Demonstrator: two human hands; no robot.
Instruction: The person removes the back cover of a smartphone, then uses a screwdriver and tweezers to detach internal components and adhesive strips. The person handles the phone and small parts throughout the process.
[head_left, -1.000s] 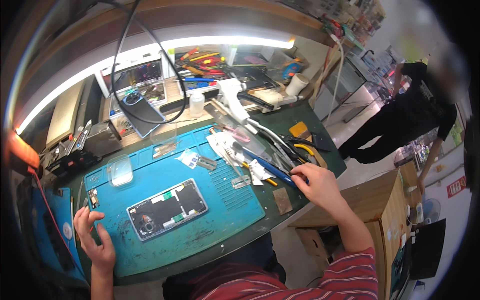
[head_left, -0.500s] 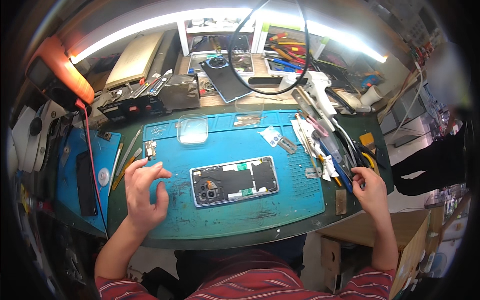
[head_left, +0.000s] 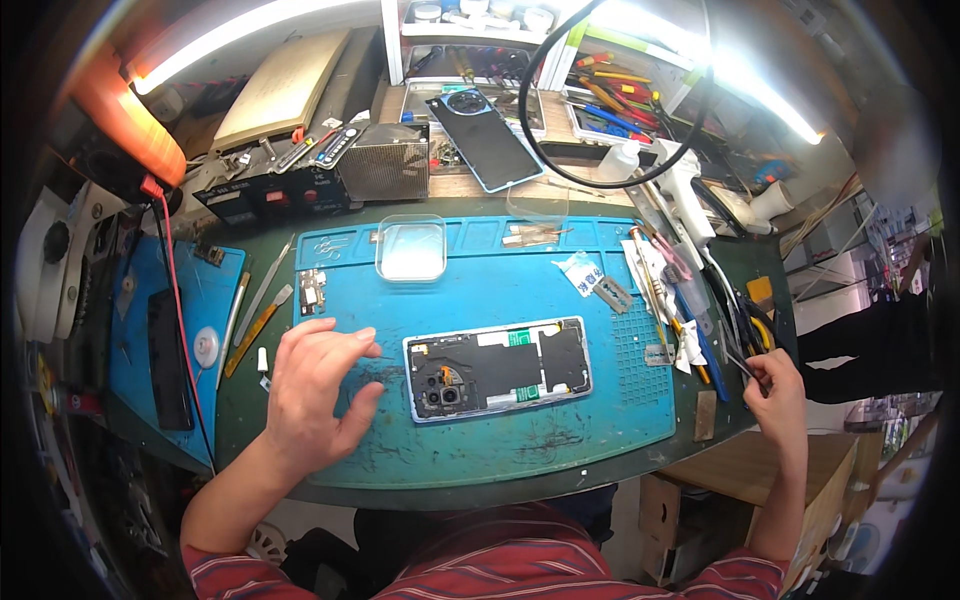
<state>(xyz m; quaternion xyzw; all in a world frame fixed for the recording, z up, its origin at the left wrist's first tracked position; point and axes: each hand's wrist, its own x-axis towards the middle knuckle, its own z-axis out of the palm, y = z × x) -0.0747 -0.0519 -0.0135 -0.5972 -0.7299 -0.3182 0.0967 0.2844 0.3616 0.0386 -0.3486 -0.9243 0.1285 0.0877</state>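
Note:
An opened smartphone lies on the blue work mat, its back off, showing black inner covers, green patches and a camera block at its left end. My left hand hovers over the mat just left of the phone. Its fingers are curved, the thumb is apart and nothing is in it. At the bench's right edge, my right hand pinches a pair of thin metal tweezers, partly hidden by the fingers. Beside that hand are black-and-yellow handled pliers and several slim tools.
A clear plastic box stands at the mat's far edge. Behind it rests a loose phone back cover. A razor blade lies right of the phone. A black cable loop hangs overhead; an orange meter is at left.
My right hand has closed on the tweezers and drawn them off the tool pile. My left hand stays beside the phone. The whole view has shifted slightly.

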